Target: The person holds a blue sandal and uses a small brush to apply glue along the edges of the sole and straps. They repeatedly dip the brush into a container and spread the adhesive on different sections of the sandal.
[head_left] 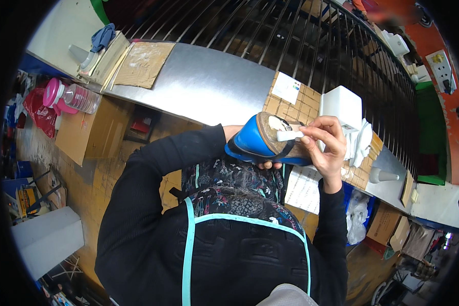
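A blue shoe last (251, 137) with a brown sole-like bottom and a dark strap across it lies tilted over my lap, its underside turned up. My left hand (269, 165) wraps around it from below; only the wrist and some fingertips show. Thumb and fingers of my right hand (327, 143) pinch a small white piece (288, 135) against the brown underside. What the white piece is made of, I cannot tell. A pale patch shows on the bottom beside it.
A metal bench (209, 76) runs across the front, edged by metal bars. On it are a cardboard sheet (145, 64), a white box-shaped container (341, 108), white pads (362, 144) and a grey cone (383, 176). A plastic bottle (82, 98) stands at left.
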A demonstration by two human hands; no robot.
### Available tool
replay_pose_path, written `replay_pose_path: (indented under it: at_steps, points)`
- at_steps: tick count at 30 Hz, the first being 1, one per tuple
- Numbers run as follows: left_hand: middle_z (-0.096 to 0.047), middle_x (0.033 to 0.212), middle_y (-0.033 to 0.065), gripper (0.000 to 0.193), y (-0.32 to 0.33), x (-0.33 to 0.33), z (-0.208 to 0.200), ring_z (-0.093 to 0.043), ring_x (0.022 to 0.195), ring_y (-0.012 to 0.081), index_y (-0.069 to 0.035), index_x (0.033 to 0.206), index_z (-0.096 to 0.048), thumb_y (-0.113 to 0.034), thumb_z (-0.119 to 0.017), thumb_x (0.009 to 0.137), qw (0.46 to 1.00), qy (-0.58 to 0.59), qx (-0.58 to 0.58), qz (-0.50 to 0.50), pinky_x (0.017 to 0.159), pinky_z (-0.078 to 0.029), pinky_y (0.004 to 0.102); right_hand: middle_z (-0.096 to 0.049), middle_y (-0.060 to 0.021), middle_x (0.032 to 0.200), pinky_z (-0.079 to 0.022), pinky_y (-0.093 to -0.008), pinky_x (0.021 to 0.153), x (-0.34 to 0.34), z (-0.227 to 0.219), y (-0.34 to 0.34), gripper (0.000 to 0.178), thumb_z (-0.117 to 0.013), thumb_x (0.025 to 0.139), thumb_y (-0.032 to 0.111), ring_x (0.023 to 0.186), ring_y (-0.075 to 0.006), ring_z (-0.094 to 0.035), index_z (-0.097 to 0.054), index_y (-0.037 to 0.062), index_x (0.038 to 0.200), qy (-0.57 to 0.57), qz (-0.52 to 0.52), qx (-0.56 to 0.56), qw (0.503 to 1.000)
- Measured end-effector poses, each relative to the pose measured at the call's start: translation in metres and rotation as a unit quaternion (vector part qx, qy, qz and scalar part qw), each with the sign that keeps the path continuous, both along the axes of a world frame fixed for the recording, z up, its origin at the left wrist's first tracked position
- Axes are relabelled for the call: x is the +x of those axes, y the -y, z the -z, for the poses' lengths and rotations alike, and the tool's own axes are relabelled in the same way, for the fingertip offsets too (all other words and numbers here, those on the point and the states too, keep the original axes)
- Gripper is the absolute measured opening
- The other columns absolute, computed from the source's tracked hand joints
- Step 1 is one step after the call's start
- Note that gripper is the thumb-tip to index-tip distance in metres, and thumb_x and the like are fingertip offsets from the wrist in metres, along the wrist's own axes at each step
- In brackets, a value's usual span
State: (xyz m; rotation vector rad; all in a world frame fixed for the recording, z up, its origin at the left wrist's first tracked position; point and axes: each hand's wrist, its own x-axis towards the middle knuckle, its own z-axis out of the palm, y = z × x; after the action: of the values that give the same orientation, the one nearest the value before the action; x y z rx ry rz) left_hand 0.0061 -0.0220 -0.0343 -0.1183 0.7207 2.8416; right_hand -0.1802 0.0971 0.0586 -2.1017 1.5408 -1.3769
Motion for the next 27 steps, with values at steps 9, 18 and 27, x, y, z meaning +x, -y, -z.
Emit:
replay_pose_path:
  at_steps: [9,18,27]
  points:
    - [-0.056,0.113,0.03,0.077,-0.043,0.005,0.021,-0.061,0.093,0.0291,0.0,0.139,-0.04,-0.062,-0.044,0.094,0.979,-0.069,0.155,0.114,0.074,-0.049,0.0362,-0.058,-0.0073,0.097,-0.05,-0.0297,0.071,-0.004,0.01,0.008,0.016,-0.077,0.076,0.006,0.085,-0.0176,-0.059,-0.076,0.0048,0.092,0.021,-0.11,0.087,0.99]
    - [-0.048,0.124,0.0348,0.069,-0.057,0.017,0.015,-0.059,0.102,0.0466,0.001,0.14,-0.035,-0.046,-0.055,0.094,0.999,-0.035,0.004,-0.013,0.073,-0.059,0.0465,-0.06,-0.0022,0.095,-0.045,-0.0265,0.066,-0.009,0.014,0.014,0.019,-0.081,0.073,0.014,0.078,-0.0128,-0.051,-0.078,0.013,0.092,0.009,-0.129,0.083,0.988]
    - [-0.049,0.135,0.0206,0.054,-0.062,0.017,0.028,-0.053,0.12,0.0271,-0.003,0.142,-0.038,-0.025,-0.056,0.096,0.88,-0.074,0.459,0.099,0.099,-0.05,0.038,-0.057,-0.0047,0.098,-0.047,-0.0263,0.067,-0.007,0.013,0.007,0.017,-0.08,0.074,0.012,0.078,-0.0127,-0.055,-0.077,0.0078,0.09,-0.02,-0.119,0.149,0.982]
